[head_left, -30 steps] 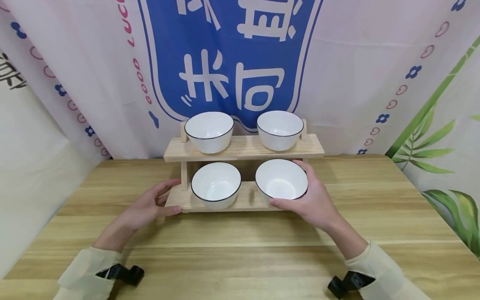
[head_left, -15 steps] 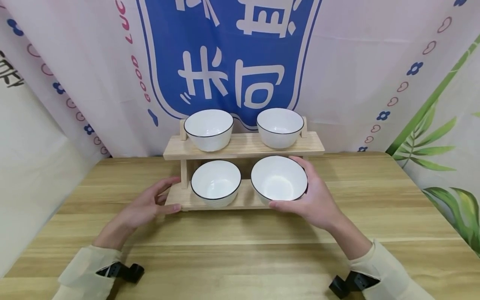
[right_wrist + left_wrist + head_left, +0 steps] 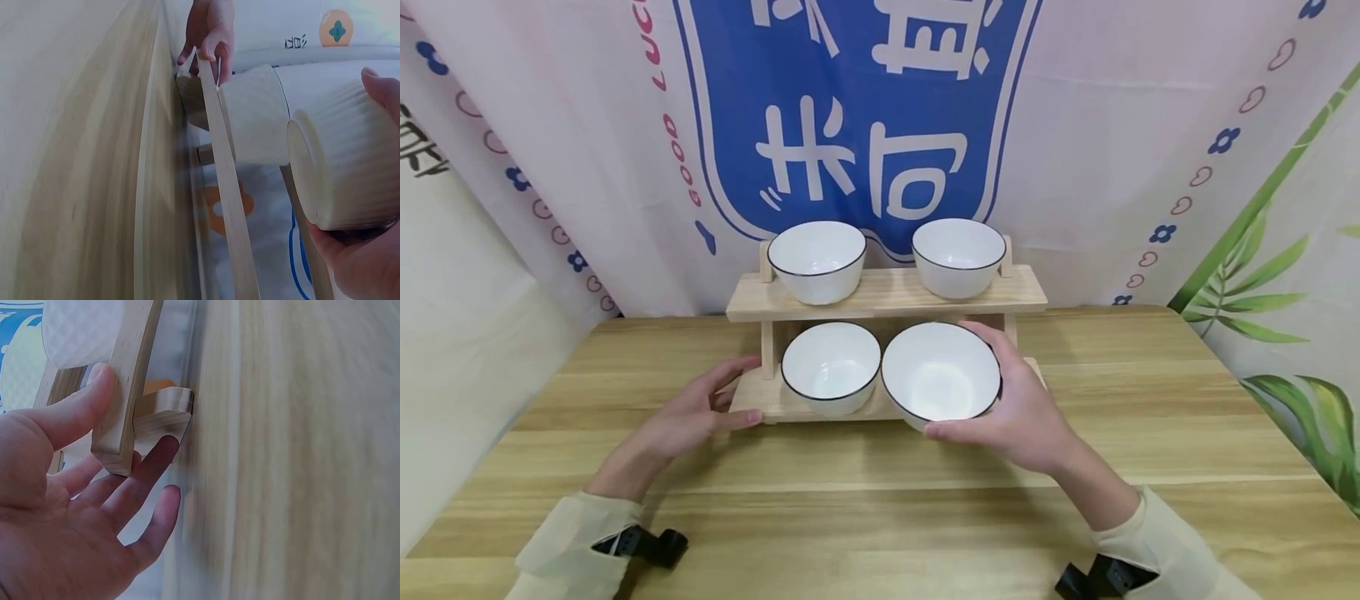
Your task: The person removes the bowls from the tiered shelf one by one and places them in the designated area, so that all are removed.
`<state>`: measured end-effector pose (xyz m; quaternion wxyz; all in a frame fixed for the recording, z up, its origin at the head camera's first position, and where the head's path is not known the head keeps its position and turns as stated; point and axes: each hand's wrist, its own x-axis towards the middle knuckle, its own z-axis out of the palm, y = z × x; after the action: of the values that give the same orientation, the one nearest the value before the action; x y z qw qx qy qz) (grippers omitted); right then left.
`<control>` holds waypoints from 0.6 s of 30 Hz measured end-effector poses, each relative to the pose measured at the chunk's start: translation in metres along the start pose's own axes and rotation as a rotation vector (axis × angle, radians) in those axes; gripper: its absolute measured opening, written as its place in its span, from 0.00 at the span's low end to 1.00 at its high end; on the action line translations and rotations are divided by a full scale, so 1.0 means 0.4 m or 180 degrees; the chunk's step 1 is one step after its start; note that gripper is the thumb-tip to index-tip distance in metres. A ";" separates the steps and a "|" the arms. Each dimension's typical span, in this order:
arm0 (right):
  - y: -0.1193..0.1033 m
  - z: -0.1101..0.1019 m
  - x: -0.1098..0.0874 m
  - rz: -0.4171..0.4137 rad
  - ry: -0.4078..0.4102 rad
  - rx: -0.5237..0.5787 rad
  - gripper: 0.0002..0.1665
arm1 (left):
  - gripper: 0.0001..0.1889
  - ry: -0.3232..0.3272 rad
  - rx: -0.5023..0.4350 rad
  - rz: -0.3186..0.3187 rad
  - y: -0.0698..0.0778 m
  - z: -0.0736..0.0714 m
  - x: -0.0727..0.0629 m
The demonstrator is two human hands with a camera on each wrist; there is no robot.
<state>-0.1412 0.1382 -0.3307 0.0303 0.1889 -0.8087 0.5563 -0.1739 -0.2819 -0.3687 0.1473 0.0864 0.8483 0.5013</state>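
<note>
A two-tier wooden rack [image 3: 887, 292] bears white bowls with dark rims. My left hand [image 3: 681, 421] grips the left end of its lower plank [image 3: 128, 394]; in the left wrist view the thumb lies on the plank and fingers reach beneath. The right hand [image 3: 1018, 417] holds a white bowl [image 3: 940, 371] by its right side, thumb at the front, other fingers behind. In the right wrist view this ribbed bowl [image 3: 356, 162] is off the lower plank, its base showing. Left of it, another bowl [image 3: 831, 367] sits on the lower tier.
Two more bowls, one left [image 3: 817, 262] and one right [image 3: 958, 258], stand on the upper tier. A printed curtain [image 3: 1097, 167] hangs close behind the rack. The wood-grain table [image 3: 850, 517] extends in front and to both sides.
The right hand has lifted its bowl off the lower tier and brought it left and toward me. The left hand stays at the rack's left end.
</note>
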 end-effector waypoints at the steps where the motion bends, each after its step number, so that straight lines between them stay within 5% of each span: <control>1: -0.003 0.003 -0.001 -0.0008 -0.0033 0.0031 0.68 | 0.48 0.0003 0.0002 -0.0002 0.000 -0.001 -0.001; 18: -0.039 0.063 -0.034 -0.0188 -0.0487 0.0225 0.68 | 0.49 0.0008 0.0084 -0.0045 0.004 -0.001 -0.008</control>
<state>-0.1192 0.1142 -0.3298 -0.0218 0.2556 -0.7825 0.5673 -0.1710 -0.2825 -0.3667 0.1487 0.0817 0.8556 0.4891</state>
